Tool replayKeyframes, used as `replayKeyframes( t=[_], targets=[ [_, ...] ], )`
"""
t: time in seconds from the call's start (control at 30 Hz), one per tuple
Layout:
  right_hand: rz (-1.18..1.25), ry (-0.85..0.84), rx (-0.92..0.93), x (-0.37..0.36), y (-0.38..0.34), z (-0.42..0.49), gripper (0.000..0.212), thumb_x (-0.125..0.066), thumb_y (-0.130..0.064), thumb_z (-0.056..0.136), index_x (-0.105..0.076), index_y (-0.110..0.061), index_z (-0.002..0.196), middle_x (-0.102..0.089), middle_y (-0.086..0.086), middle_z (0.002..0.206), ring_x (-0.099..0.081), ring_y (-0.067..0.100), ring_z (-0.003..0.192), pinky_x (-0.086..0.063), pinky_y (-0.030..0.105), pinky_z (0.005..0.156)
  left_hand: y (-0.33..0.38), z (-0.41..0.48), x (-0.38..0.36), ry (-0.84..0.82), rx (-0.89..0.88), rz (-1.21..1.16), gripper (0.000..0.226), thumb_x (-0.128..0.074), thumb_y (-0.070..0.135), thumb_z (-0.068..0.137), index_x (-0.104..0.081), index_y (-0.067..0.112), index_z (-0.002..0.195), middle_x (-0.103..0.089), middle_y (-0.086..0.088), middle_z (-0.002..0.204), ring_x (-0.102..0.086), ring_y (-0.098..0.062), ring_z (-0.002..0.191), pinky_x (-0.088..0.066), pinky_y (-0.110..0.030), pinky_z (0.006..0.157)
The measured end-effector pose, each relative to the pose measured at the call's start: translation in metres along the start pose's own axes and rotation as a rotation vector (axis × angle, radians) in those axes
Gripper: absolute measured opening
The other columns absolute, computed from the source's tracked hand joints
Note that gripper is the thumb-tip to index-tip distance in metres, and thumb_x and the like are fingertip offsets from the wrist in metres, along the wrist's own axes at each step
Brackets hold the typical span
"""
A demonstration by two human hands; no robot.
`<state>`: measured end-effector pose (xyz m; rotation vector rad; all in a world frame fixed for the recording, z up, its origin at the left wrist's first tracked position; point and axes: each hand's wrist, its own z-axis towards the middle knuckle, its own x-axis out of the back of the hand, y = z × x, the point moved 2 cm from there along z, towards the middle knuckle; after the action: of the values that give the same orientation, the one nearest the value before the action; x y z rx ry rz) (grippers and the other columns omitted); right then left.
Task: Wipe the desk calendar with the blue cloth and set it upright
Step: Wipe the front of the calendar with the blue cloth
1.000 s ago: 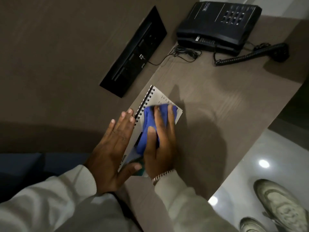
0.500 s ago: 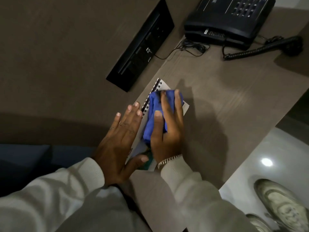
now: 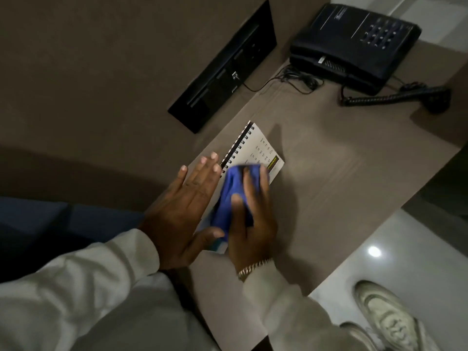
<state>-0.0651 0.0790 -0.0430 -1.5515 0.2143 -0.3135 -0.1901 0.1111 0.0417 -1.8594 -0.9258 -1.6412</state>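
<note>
The desk calendar (image 3: 260,150) lies flat on the brown desk (image 3: 342,173), a white page with a black spiral binding along its left side. My right hand (image 3: 253,219) presses the bunched blue cloth (image 3: 228,198) onto the calendar's near half. My left hand (image 3: 182,209) lies flat with fingers spread beside the binding, its thumb against the calendar's near corner. The far part of the page with printed dates shows; the rest is covered by cloth and hands.
A black telephone (image 3: 354,44) sits at the far end of the desk, its handset (image 3: 405,97) off the base on a coiled cord. A black socket panel (image 3: 222,69) is set in the wall. The desk edge runs along the right, above a glossy floor with my shoes (image 3: 387,320).
My right hand has drawn the blue cloth back toward me along the page, uncovering the calendar's far part. My left hand has stayed beside the binding.
</note>
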Motion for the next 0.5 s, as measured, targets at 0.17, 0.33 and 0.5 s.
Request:
replayKeyframes(
  t=[0.17, 0.33, 0.5],
  targets=[
    [0.011, 0.164, -0.030, 0.008, 0.004, 0.046, 0.051, -0.044, -0.037, 0.097, -0.021, -0.067, 0.132, -0.032, 0.015, 0.157, -0.044, 0.033, 0.137, -0.048, 0.052, 0.102, 0.002, 0.000, 0.001, 0.020, 0.021, 0.001, 0.084, -0.025, 0.061, 0.096, 0.001, 0.007, 0.156, 0.000, -0.014, 0.167, -0.005, -0.029, 0.156, -0.013, -0.051, 0.125],
    [-0.061, 0.170, -0.044, 0.003, 0.008, 0.035, 0.042, -0.049, -0.026, 0.100, -0.036, -0.040, 0.138, -0.038, 0.015, 0.153, -0.051, 0.033, 0.131, -0.052, 0.053, 0.096, 0.003, 0.000, 0.003, 0.036, 0.004, -0.029, 0.083, -0.028, 0.059, 0.097, 0.000, 0.008, 0.156, -0.001, -0.015, 0.166, -0.006, -0.029, 0.156, -0.015, -0.054, 0.124],
    [-0.135, 0.027, 0.143, -0.003, -0.006, 0.005, 0.047, -0.038, -0.041, 0.100, -0.024, -0.048, 0.144, -0.029, 0.015, 0.158, -0.033, 0.028, 0.145, -0.035, 0.029, 0.115, 0.006, 0.002, 0.008, 0.013, 0.003, -0.010, 0.084, -0.029, 0.057, 0.096, -0.005, 0.001, 0.154, -0.005, -0.020, 0.164, -0.007, -0.032, 0.155, -0.020, -0.057, 0.122]
  ],
)
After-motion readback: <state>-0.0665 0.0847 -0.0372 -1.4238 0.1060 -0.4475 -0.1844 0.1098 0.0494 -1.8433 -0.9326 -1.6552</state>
